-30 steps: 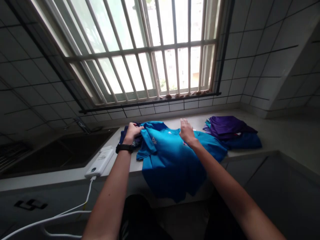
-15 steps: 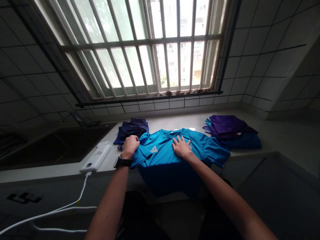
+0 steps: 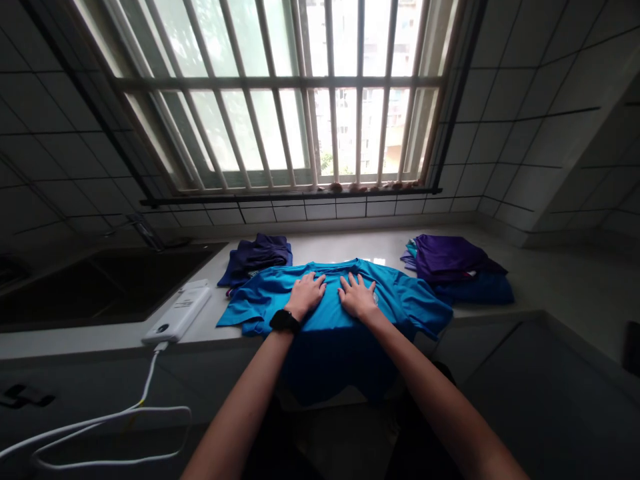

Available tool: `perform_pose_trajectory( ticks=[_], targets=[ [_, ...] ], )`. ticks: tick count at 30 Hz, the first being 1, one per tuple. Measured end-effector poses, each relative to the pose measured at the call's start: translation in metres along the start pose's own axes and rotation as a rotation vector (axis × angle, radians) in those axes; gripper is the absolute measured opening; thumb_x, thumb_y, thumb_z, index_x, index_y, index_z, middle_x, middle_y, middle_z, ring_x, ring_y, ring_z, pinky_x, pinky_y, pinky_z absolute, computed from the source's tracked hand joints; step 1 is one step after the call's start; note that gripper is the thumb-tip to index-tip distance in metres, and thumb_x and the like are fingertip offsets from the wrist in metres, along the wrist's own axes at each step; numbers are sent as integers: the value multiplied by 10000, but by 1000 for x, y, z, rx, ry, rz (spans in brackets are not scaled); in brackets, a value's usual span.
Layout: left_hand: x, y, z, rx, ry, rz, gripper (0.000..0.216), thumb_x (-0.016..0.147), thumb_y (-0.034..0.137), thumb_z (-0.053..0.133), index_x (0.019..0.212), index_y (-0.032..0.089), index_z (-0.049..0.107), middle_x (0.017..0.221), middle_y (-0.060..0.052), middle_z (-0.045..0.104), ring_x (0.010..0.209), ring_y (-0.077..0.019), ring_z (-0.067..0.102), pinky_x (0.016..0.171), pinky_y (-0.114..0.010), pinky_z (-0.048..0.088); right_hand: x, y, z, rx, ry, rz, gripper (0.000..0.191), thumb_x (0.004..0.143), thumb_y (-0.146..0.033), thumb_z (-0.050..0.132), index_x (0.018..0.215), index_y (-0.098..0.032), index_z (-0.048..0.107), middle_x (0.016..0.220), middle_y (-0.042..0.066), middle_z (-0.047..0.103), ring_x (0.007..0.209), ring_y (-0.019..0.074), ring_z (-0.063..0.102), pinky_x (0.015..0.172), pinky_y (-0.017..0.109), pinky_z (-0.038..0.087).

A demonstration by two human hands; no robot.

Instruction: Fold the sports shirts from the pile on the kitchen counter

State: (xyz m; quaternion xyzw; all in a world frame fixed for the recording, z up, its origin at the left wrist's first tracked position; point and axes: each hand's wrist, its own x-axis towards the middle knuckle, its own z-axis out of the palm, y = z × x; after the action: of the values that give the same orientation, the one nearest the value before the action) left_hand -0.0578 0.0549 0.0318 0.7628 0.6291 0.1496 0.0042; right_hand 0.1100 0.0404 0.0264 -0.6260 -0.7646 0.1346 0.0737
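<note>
A blue T-shirt (image 3: pixel 400 300) lies spread over the counter's front, its lower part hanging down over the edge. On its chest rests my left hand (image 3: pixel 307 294), open, palm down, with a black watch on the wrist. My right hand (image 3: pixel 357 295) lies flat beside it, fingers spread, near a small pale emblem. Both hands touch the cloth just below the collar. The shirt's left sleeve is laid out toward the white power bank, and the printed logo is hidden beneath my left hand.
Dark folded clothes (image 3: pixel 257 259) sit behind the shirt on the left, and a purple and blue clothes pile (image 3: pixel 450 257) on the right. A white power bank (image 3: pixel 179 311) with a cable (image 3: pixel 150 380) lies near the dark sink (image 3: pixel 100 287). A barred window is behind.
My left hand has let go of the shirt's left sleeve and moved right onto the chest. That sleeve now lies spread out. My right hand stays on the shirt.
</note>
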Motion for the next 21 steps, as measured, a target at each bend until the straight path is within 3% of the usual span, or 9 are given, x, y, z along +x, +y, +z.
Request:
perform_pose_trajectory(
  ticks=[4, 6, 10, 14, 21],
  targets=[
    [2, -5, 21, 51, 48, -12, 432, 998, 284, 491, 1383, 226, 678, 1469, -167, 628, 1373, -333, 555, 1105, -459, 463, 3, 16, -19, 67, 36, -28, 612, 1074, -387, 377, 1657, -203, 357, 1721, 149, 332, 1568, 345, 313, 1247, 596, 297],
    [3, -10, 23, 64, 43, -20, 447, 1006, 308, 475, 1404, 232, 665, 1500, -158, 611, 1398, -328, 543, 1125, -455, 455, 4, 27, -31, 83, 49, 60, 596, 1081, -413, 345, 1628, -187, 420, 1701, 167, 361, 1534, 362, 370, 1228, 580, 340],
    [6, -10, 23, 106, -6, -90, 505, 1035, 340, 414, 1485, 208, 600, 1601, -146, 522, 1479, -300, 476, 1197, -441, 399, 7, 44, -36, 26, -57, 260, 607, 1102, -474, 212, 1653, -281, 380, 1763, 106, 235, 1590, 417, 230, 1205, 757, 231],
    [4, -7, 24, 119, -15, -162, 531, 1050, 353, 378, 1520, 193, 568, 1642, -142, 474, 1534, -304, 409, 1227, -453, 367, 20, 51, -26, -31, -61, 273, 601, 1111, -448, 162, 1699, -336, 212, 1796, 38, 83, 1635, 369, 69, 1215, 787, 119],
    [3, -8, 24, 91, 16, -164, 517, 1039, 354, 392, 1484, 195, 600, 1613, -137, 514, 1511, -303, 436, 1217, -439, 370, 40, 55, -24, -36, -44, 268, 609, 1105, -488, 133, 1698, -362, 196, 1797, 6, 37, 1640, 361, 22, 1209, 806, 37]
  ],
)
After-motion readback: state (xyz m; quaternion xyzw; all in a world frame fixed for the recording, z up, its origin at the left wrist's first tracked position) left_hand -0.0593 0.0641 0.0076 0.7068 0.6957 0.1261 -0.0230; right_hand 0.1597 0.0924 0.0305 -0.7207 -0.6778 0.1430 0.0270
